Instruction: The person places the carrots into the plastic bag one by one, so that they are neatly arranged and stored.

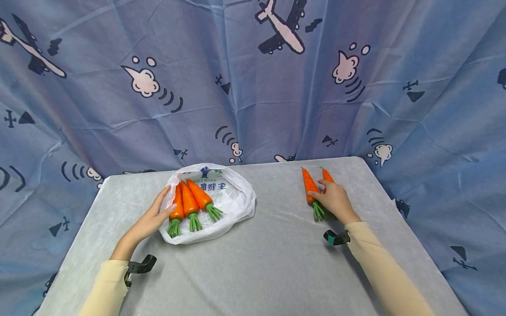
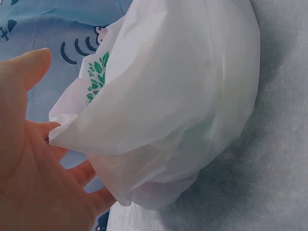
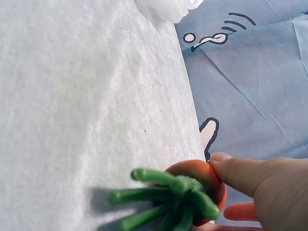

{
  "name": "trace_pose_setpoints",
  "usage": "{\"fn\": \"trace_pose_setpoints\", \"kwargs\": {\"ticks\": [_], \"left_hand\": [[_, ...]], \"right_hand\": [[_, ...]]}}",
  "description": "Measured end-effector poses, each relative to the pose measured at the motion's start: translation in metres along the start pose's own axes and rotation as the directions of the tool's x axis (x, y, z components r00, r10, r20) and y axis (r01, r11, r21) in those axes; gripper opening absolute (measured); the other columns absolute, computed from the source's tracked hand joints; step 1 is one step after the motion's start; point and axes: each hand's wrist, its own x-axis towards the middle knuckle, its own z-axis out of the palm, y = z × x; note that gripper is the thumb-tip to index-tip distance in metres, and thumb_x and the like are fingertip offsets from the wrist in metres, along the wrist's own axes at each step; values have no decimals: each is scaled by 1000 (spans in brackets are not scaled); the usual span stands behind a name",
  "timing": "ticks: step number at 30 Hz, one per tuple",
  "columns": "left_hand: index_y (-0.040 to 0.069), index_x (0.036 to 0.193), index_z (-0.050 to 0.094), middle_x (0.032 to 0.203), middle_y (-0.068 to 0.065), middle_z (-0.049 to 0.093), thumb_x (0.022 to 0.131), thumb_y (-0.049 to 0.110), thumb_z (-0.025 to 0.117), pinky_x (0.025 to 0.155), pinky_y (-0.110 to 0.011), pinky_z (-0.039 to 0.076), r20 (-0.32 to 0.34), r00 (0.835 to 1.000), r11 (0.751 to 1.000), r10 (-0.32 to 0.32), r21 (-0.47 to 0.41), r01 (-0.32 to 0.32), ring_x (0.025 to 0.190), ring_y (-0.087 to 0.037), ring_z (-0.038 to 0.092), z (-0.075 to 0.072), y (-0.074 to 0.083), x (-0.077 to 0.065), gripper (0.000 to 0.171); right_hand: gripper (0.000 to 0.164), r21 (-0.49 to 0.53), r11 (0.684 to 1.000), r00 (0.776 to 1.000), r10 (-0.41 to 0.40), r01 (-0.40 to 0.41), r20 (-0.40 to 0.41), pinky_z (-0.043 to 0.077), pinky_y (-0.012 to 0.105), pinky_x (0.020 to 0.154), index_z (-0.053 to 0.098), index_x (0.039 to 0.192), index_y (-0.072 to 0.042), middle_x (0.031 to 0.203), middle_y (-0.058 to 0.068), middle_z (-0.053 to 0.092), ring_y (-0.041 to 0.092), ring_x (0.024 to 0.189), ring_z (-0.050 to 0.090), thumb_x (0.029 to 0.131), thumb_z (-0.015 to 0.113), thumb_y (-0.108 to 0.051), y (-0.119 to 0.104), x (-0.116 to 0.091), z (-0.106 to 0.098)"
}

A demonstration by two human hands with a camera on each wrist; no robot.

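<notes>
On the table's left, an open white plastic bag [image 1: 237, 221] holds three carrots with green stubby tops, among them a middle carrot [image 1: 189, 202]. My left hand [image 1: 148, 224] lies along the bag's left side, its fingers against the plastic; the left wrist view shows the thumb [image 2: 36, 65] spread apart from them. On the right, my right hand [image 1: 336, 202] pinches a carrot [image 1: 309, 182] between thumb and fingers near its green top. The right wrist view shows the thumb on that carrot's orange shoulder [image 3: 192, 168]. A second carrot [image 1: 327, 175] lies just beyond, partly hidden by this hand.
A grey-white cloth covers the table [image 1: 269, 267]. Behind and around it hangs a blue curtain [image 1: 205, 118] printed with planes and clouds. Each wrist wears a black strap mount, such as the right mount [image 1: 337, 238].
</notes>
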Motion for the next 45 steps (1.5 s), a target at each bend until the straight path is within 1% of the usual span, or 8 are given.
{"fn": "trace_pose_setpoints", "kwargs": {"ticks": [7, 13, 17, 23, 28, 32, 35, 45], "left_hand": [[14, 160, 5, 166, -25, 3, 102, 25, 53, 117, -73, 8, -1, 1000, 1000, -1, -4, 1, 151, -50, 4, 0, 1, 0, 76], [14, 160, 5, 166, -24, 4, 103, 26, 52, 118, -72, 9, -2, 1000, 1000, -7, 2, 7, 151, -50, 5, 0, 2, -1, 76], [14, 160, 5, 165, -25, 4, 103, 25, 53, 118, -72, 8, -4, 1000, 1000, -4, -2, 4, 151, -50, 4, 0, 2, -1, 76], [13, 160, 5, 165, -25, 3, 103, 26, 53, 118, -72, 7, -1, 1000, 1000, -5, -4, 5, 151, -50, 3, 0, 1, -1, 76], [13, 160, 4, 166, -25, 2, 103, 26, 52, 118, -72, 7, -1, 1000, 1000, -9, -4, 9, 151, -50, 2, -1, 0, -1, 76], [14, 160, 5, 166, -25, 2, 103, 26, 53, 118, -72, 7, -3, 1000, 1000, -9, -3, 9, 152, -49, 3, -1, 0, -1, 76], [14, 160, 5, 166, -25, 3, 102, 26, 53, 118, -72, 8, -3, 1000, 1000, -10, -3, 10, 152, -49, 3, -1, 0, -1, 76], [15, 160, 5, 166, -23, 2, 102, 25, 53, 118, -72, 7, -3, 1000, 1000, -8, -4, 8, 152, -49, 3, -1, 2, -1, 76]], "right_hand": [[69, 2, 1000, 999, -14, 14, 43, 55, 49, 77, 53, 138, 6, 93, 22, 72, 27, 76, 66, 89, 70, -40, -5, 2, 1], [68, 12, 1000, 996, -28, 27, 82, 56, 50, 82, 51, 139, 6, 107, 27, 72, 32, 87, 68, 90, 70, -38, -10, 6, 4], [69, 22, 999, 995, -34, 32, 96, 55, 51, 83, 50, 140, 5, 109, 27, 71, 32, 89, 69, 90, 69, -38, -11, 8, 8], [71, 41, 999, 994, -29, 25, 108, 55, 46, 76, 48, 143, 3, 104, 25, 72, 25, 79, 68, 91, 69, -39, -10, 9, 13], [71, 54, 998, 995, -22, 17, 98, 53, 41, 74, 48, 144, 1, 104, 23, 71, 23, 78, 64, 90, 69, -41, -9, 10, 16], [72, 60, 998, 995, -5, -1, 100, 46, 32, 66, 48, 145, -2, 98, 20, 69, 22, 74, 58, 90, 69, -43, -8, 10, 18], [72, 64, 998, 995, 5, -12, 101, 41, 27, 62, 48, 145, -3, 91, 16, 67, 21, 71, 54, 89, 69, -44, -7, 11, 19], [71, 93, 996, 997, 6, -14, 81, 35, 28, 56, 49, 145, -4, 75, 9, 56, 19, 63, 47, 89, 71, -42, -3, 11, 21]]}}
